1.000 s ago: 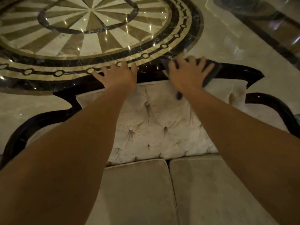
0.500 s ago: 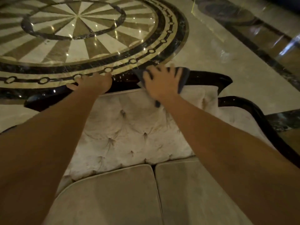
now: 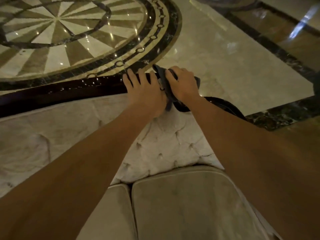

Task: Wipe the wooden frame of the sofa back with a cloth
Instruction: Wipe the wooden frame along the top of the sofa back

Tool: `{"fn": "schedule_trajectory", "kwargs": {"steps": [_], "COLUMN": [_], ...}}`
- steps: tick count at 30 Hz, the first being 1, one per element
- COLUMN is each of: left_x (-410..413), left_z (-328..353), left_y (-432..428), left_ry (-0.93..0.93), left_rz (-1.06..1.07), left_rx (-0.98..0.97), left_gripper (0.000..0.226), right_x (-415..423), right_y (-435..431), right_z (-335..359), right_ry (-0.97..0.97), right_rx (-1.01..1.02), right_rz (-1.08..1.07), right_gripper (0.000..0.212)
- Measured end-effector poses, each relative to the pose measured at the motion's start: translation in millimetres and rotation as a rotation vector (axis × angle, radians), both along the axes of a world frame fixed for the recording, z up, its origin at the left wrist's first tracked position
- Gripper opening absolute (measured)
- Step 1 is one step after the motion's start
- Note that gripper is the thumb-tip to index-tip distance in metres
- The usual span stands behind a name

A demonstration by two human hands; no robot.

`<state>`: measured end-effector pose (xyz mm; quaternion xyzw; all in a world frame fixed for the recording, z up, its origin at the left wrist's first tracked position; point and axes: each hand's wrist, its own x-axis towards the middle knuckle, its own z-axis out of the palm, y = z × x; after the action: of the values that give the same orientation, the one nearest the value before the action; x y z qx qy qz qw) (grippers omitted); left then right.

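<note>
Dark polished wood frame (image 3: 69,91) tops the sofa back; our right hand (image 3: 181,84) clenches the dark cloth (image 3: 164,80) on its curved end, our left hand (image 3: 143,90) braces open just beside, so we should press along the curve.

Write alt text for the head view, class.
A person's right hand presses a dark cloth onto the glossy dark wooden frame of a tufted sofa back, left hand resting beside it; patterned marble floor lies beyond.

Right hand (image 3: 183,84) pressing dark cloth (image 3: 164,80) on wooden frame (image 3: 69,91), left hand (image 3: 145,92) alongside
</note>
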<state>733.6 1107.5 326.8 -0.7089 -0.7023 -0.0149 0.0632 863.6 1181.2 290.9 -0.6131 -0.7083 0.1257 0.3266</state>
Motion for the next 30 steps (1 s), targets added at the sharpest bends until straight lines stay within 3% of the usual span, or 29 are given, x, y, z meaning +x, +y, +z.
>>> {"fn": "schedule_trajectory", "kwargs": {"steps": [3, 5, 6, 8, 11, 15, 18, 21, 24, 27, 30], "left_x": [12.6, 24.6, 36.6, 61.1, 83.1, 93.3, 108.7, 123.6, 153.0, 196.0, 244.8], "left_z": [-10.8, -17.6, -24.3, -34.6, -44.6, -64.1, -82.0, -96.8, -118.2, -136.5, -151.3], "left_y": [-0.5, 0.5, 2.7, 8.8, 17.6, 23.3, 31.1, 45.8, 60.4, 73.8, 79.4], "left_ry": [0.051, 0.078, 0.113, 0.176, 0.364, 0.726, 0.717, 0.413, 0.123, 0.035, 0.080], "left_rz": [0.003, -0.107, -0.185, -0.294, -0.339, -0.415, -0.380, -0.290, -0.193, -0.184, -0.298], "left_rx": [0.092, 0.137, 0.143, 0.138, 0.100, 0.058, -0.165, -0.259, -0.294, -0.282, -0.249], "left_gripper": [0.080, 0.076, 0.074, 0.065, 0.065, 0.062, 0.056, 0.050, 0.066, 0.076, 0.073], "right_x": [13.5, 4.4, 0.3, 2.8, 25.7, 105.4, 178.9, 223.2, 263.0, 294.2, 321.6], "right_y": [1.1, -2.5, -3.1, -5.0, -13.4, -2.7, -2.2, -13.6, -46.4, -106.6, -158.9], "right_z": [-22.8, -32.7, -41.0, -66.9, -95.3, -118.0, -136.9, -150.3, -168.6, -191.7, -205.9], "right_ry": [0.478, 0.887, 0.982, 0.776, 0.103, -0.348, -0.330, -0.180, -0.026, -0.140, -0.307], "right_rx": [-0.118, -0.248, -0.282, -0.304, -0.308, -0.251, -0.271, -0.336, -0.497, -0.586, -0.598], "right_rz": [-0.082, -0.125, -0.132, -0.049, 0.162, 0.164, -0.040, -0.184, -0.361, -0.500, -0.548], "right_gripper": [0.034, 0.038, 0.042, 0.044, 0.042, 0.049, 0.056, 0.054, 0.054, 0.057, 0.059]}}
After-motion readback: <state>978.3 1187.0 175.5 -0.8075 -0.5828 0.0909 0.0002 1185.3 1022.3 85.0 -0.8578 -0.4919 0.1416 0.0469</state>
